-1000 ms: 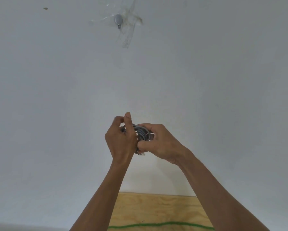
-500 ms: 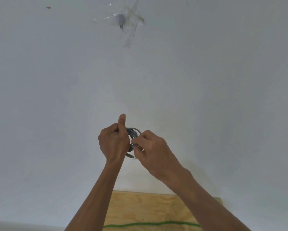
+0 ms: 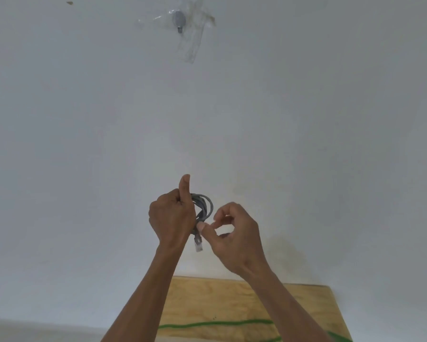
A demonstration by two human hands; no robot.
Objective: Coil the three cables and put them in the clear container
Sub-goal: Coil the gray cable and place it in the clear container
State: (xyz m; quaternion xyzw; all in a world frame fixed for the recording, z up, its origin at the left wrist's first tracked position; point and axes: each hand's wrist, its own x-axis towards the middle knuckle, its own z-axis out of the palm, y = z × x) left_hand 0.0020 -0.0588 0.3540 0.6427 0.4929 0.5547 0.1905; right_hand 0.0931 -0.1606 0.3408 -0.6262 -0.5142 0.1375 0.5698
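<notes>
I hold a small coil of grey cable [image 3: 205, 206] up in front of a white wall. My left hand [image 3: 173, 215] is closed around the coil's left side, thumb pointing straight up. A clear plug [image 3: 198, 244] at the cable's end hangs below the coil. My right hand [image 3: 234, 233] is just right of the coil, fingers curled and apart, its thumb tip touching the cable near the plug without gripping it. A green cable [image 3: 214, 324] lies across the wooden board at the bottom. The clear container is out of view.
The wooden board [image 3: 232, 299] sits against the white wall [image 3: 306, 144] at the bottom of the view. A grey hook [image 3: 179, 21] is stuck high on the wall under clear tape.
My right hand has let go of the grey coil and drawn back to the right. The coil stays in my left hand, and its plug end now hangs free below.
</notes>
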